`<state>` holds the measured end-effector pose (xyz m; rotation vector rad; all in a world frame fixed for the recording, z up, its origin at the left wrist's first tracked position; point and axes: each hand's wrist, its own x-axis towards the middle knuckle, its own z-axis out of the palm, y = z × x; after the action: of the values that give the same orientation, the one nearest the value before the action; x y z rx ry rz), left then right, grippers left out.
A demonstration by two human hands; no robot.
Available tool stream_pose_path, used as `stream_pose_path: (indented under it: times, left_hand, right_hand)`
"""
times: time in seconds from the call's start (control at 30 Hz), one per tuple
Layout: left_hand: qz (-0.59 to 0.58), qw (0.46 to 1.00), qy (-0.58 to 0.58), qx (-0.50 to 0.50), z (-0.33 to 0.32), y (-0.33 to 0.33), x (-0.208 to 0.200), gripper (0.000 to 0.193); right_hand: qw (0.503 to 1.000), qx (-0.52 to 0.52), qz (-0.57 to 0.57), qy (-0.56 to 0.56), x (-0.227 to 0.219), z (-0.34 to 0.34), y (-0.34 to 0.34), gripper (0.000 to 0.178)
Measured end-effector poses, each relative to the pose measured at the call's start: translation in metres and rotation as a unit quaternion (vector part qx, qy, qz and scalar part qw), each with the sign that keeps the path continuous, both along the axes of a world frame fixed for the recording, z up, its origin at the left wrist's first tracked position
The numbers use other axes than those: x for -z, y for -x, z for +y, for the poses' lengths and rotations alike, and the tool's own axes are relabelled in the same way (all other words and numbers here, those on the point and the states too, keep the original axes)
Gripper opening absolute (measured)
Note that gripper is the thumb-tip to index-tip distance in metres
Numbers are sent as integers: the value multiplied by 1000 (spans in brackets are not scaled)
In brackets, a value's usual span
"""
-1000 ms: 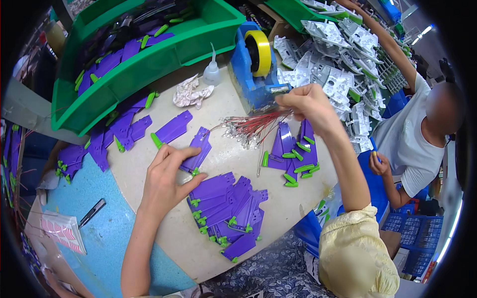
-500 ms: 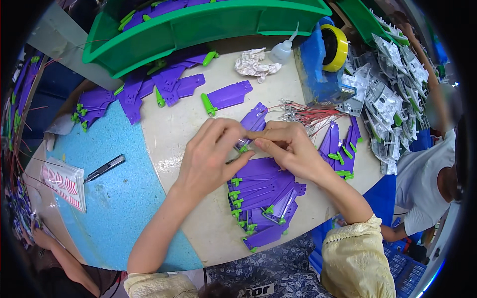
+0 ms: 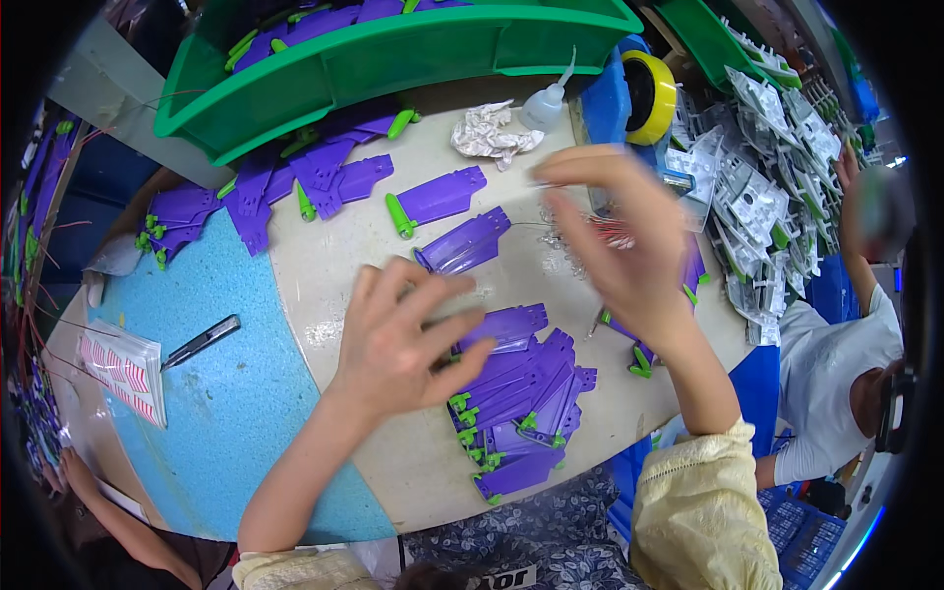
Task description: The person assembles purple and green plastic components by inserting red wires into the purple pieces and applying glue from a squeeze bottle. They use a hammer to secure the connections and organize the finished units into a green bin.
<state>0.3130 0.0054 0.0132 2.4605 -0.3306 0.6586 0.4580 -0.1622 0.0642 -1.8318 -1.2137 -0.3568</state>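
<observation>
The left hand (image 3: 398,339) spreads open fingers over light, stiff purple plastic pieces (image 3: 516,393), best pinched at their edges, while the right hand (image 3: 619,246) blurs, grip unclear.

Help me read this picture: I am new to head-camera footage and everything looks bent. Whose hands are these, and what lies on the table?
The picture comes from a wide fisheye camera worn on a person's head and looking down, so straight edges curve near the rim. The two bare forearms rising from the lower edge belong to the wearer. The left hand hovers with fingers spread over a pile of purple plastic parts with green tips. The right hand is raised and blurred; whether it pinches anything I cannot tell. Beneath it lies a bundle of thin wires. Also on the pale table: a blue foam mat with a utility knife, a green bin, crumpled paper, a small squeeze bottle and a yellow tape roll. Another person works at the right.
</observation>
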Motion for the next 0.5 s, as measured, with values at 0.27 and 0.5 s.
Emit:
stream_pose_path:
  times: [0.27,0.5]
  left_hand:
    - [107,979,171,-22,-8,13,13,50]
    - [169,949,265,23,-3,12,19,65]
  right_hand:
    - [954,-68,201,209,20,-7,45,14]
    - [937,-79,239,244,32,13,39,7]
